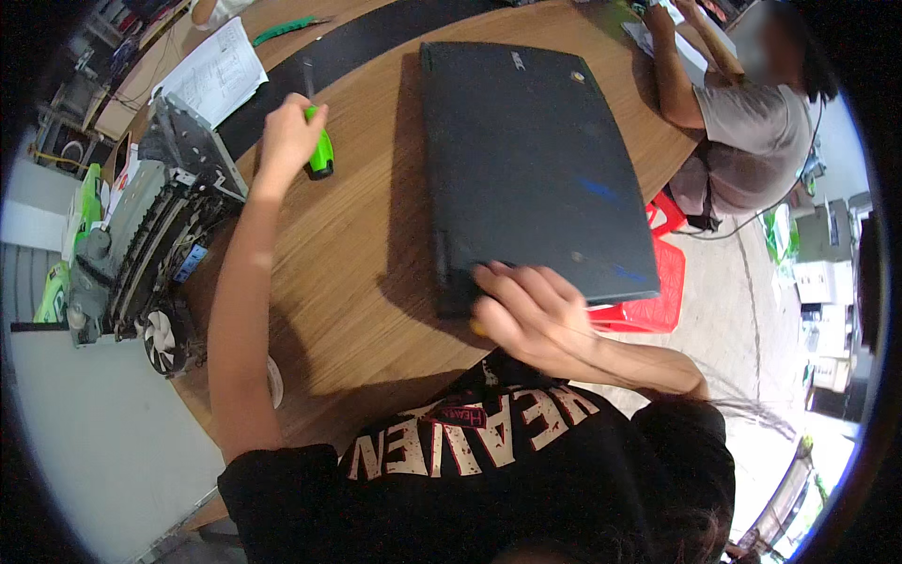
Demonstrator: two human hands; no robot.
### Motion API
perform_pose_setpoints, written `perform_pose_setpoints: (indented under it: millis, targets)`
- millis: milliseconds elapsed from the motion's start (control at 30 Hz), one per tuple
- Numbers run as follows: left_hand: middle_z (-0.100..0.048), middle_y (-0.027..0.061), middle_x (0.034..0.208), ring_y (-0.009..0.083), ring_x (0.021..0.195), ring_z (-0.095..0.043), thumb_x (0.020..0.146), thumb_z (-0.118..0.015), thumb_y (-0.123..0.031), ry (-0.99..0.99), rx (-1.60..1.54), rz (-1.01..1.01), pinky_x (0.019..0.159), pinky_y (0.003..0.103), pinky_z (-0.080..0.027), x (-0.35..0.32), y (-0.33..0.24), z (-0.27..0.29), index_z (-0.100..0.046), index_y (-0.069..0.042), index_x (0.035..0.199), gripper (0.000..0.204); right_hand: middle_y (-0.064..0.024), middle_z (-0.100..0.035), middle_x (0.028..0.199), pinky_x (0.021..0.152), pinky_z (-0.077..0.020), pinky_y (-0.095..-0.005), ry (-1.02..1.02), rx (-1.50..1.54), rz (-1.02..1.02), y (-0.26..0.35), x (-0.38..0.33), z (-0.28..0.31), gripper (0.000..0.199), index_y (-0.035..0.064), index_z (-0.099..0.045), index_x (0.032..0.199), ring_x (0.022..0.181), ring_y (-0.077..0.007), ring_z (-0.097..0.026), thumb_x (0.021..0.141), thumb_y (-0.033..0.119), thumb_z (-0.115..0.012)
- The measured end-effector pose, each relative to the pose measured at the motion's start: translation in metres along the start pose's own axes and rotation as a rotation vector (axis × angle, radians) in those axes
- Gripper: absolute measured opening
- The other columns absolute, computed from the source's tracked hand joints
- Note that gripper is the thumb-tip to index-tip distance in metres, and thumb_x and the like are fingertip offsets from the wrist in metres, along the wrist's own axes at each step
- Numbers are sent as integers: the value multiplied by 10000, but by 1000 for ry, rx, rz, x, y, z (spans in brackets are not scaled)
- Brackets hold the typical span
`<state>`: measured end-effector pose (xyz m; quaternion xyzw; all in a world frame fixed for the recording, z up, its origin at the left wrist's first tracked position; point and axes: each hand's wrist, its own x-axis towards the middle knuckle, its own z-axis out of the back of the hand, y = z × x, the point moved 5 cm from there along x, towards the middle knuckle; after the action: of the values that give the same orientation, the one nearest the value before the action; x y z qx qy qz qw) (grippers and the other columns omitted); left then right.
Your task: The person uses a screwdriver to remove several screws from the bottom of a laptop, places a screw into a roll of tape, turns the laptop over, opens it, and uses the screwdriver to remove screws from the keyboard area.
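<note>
A closed black laptop (536,169) lies on the wooden table in front of me, with blue marks on its lid. My left hand (289,136) reaches out to the left of the laptop. Its fingers close on a screwdriver (321,158) with a bright green handle, whose thin shaft points away from me. My right hand (536,315) is at the laptop's near edge, fingers curled and slightly blurred against the lid. A small yellow bit (477,327) shows by its fingertips; what it belongs to is hidden.
An opened grey machine (164,226) with a small fan (162,336) stands along the left. Beyond it are papers (211,75) and green-handled pliers (282,30) on a dark strip. A person (752,122) sits at the far right; a red stool (669,282) stands beside the table.
</note>
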<state>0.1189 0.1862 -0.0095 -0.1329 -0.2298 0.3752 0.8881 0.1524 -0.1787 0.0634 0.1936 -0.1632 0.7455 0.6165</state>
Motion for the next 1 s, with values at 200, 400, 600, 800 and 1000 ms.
perform_pose_setpoints:
  millis: [200,400,600,800,1000]
  targets:
    - [-636,95,735,165,680,-591,858,-639,-409,1,-352,90,646,308,-460,-9,4,33,-615,9,1005,444,-86,-571,723,577,-514,-319,221,400,-344,2,47,36,371,27,-461,903,623,-253,-642,807,286,-708]
    - [-526,35,633,134,582,-499,834,-669,-398,329,74,40,590,303,-420,-37,-7,18,-634,-52,997,384,-137,-594,673,537,-488,-333,33,218,-864,-102,-51,49,328,33,-432,916,603,-259,-636,855,240,-679]
    - [-639,209,963,377,881,-622,837,-646,-336,88,338,-71,762,464,-480,-53,5,18,-608,-4,1077,411,-112,-591,734,552,-468,-296,21,364,-1095,-130,-148,16,268,13,-453,959,638,-174,-602,904,210,-627]
    - [-589,136,1098,186,921,-591,931,-551,-171,527,-323,-37,784,313,-491,-120,-104,21,-491,4,1291,405,23,-389,826,639,-366,-199,-63,998,-1212,-130,-183,-9,176,56,-438,943,735,-61,-388,941,168,-574]
    - [-469,226,1254,297,1088,-532,886,-617,-224,480,-515,-16,850,383,-484,-156,-121,13,-345,45,1388,631,15,-378,817,625,-343,-225,93,978,-1065,-138,-168,-6,202,64,-439,918,726,-66,-365,919,178,-606]
